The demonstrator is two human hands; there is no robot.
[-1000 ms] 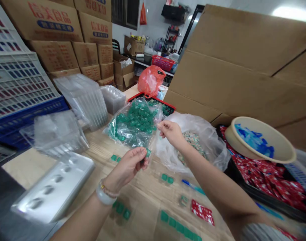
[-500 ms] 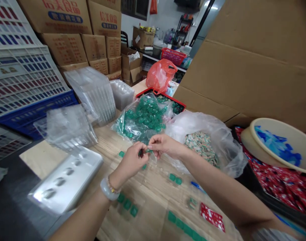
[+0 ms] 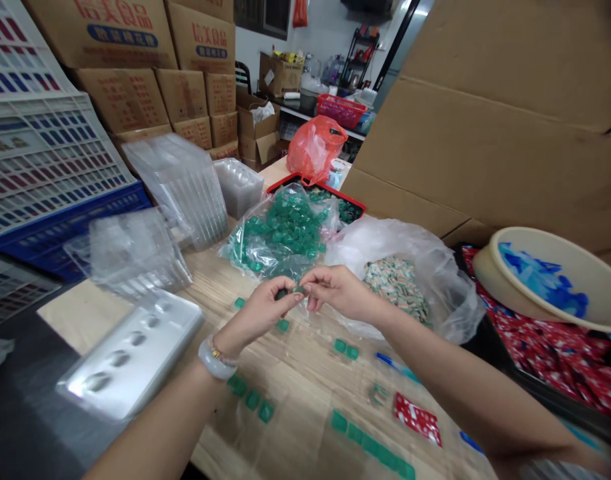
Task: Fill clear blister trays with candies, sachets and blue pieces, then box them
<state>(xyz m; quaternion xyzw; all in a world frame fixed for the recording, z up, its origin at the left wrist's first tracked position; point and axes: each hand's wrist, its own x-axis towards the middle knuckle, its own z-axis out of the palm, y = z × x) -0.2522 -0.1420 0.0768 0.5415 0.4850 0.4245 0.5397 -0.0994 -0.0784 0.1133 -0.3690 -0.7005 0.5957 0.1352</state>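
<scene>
Over the wooden table (image 3: 285,373), my left hand (image 3: 260,308) and my right hand (image 3: 338,290) meet fingertip to fingertip. Both pinch a small green piece (image 3: 297,289), mostly covered by the fingers. Just behind them lies a clear bag of green pieces (image 3: 293,223). To the right, a whitish plastic bag (image 3: 455,287) holds many small striped packets (image 3: 395,283). Several green squares lie on the table, among them a pair (image 3: 346,349) and a row near the front edge (image 3: 370,445). A red patterned packet (image 3: 417,419) is beside a small clear piece (image 3: 379,394).
Clear plastic trays (image 3: 130,357) lie and stand at the left, beside stacked crates (image 3: 50,153). A beige basin (image 3: 490,257) sits on red packets at the right. Behind are a red-rimmed tray (image 3: 358,203), a red bag (image 3: 313,150) and cardboard boxes (image 3: 130,100).
The view has shifted slightly. My left thumb has extended toward my right fingertips, and both hands still pinch at the same spot. More of a blue object shows by my right forearm.
</scene>
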